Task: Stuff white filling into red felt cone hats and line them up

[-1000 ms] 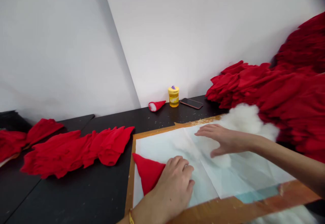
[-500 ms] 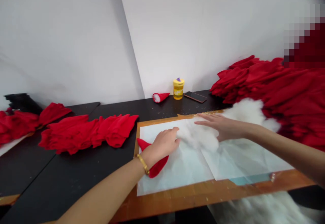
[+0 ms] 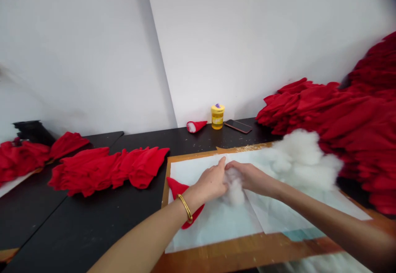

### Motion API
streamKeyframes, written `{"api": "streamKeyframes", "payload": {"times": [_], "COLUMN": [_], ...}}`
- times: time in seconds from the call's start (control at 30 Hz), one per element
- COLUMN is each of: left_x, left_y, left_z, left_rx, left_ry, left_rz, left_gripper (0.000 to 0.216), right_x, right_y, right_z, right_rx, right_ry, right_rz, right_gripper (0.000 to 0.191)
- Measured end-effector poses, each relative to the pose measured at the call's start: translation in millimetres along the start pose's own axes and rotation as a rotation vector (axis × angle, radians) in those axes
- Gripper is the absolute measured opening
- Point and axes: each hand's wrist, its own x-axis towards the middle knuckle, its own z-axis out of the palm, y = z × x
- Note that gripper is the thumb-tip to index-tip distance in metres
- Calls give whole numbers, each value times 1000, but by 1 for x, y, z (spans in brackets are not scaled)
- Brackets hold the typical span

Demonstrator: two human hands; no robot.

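While gripping a white tuft (image 3: 236,194) between the clamped fingers of left hand (image 3: 212,183) and right hand (image 3: 254,179), best to tease gently, keeping it loose.

The bare left hand (image 3: 213,182) and bare right hand (image 3: 256,179) pinch a small tuft of fluffy white fibre (image 3: 236,194) over smooth white paper sheets (image 3: 222,227), beside a pointed red cloth piece (image 3: 175,187) and a larger, billowy white fibre mound (image 3: 305,151).
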Motion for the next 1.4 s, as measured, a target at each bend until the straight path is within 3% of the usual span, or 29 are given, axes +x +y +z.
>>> {"api": "streamKeyframes", "payload": {"times": [0.17,0.27,0.33,0.4,0.53,0.67,0.73,0.83,0.97,1.13,1.2,1.3,1.33,1.4], "left_x": [-4,-6,-6,-7,-11,-15,-17,-19,-23,-24,-20,-13,-11,-8], "left_y": [-19,-22,-17,-12,-8,-17,-21,-27,-34,-27,-20,-13,-13,-14], "left_z": [3,5,9,13,15,5,-1,-10,-22,-22,-15,-3,-1,-1], "left_rx": [27,15,-5,-29,-52,-35,-5,51,77,22,12,41,66,131], "left_ry": [141,181,182,174,198,248,261,271,285,135,92,98,102,111], "left_rz": [-13,49,111,164,175,123,99,66,28,92,121,107,98,79], "left_gripper": [83,82,83,81,67,56,39,18,19,8,17,51,52,31], "right_x": [-20,-24,-21,-15,-4,-1,-2,-8,-18,-19,-14,-5,-3,-2], "right_y": [15,16,9,-1,-9,-3,0,6,17,18,12,4,2,2], "right_z": [-21,-25,-16,-3,18,15,8,0,-8,-10,-7,1,4,5], "right_rx": [68,99,107,123,153,130,128,121,108,120,136,148,149,150], "right_ry": [0,65,51,43,79,126,130,136,145,143,129,91,78,63], "right_rz": [28,-14,-66,-81,-20,0,-19,-16,17,20,4,-23,-30,-33], "right_gripper": [58,87,111,122,101,52,38,35,34,38,41,44,43,41]}}
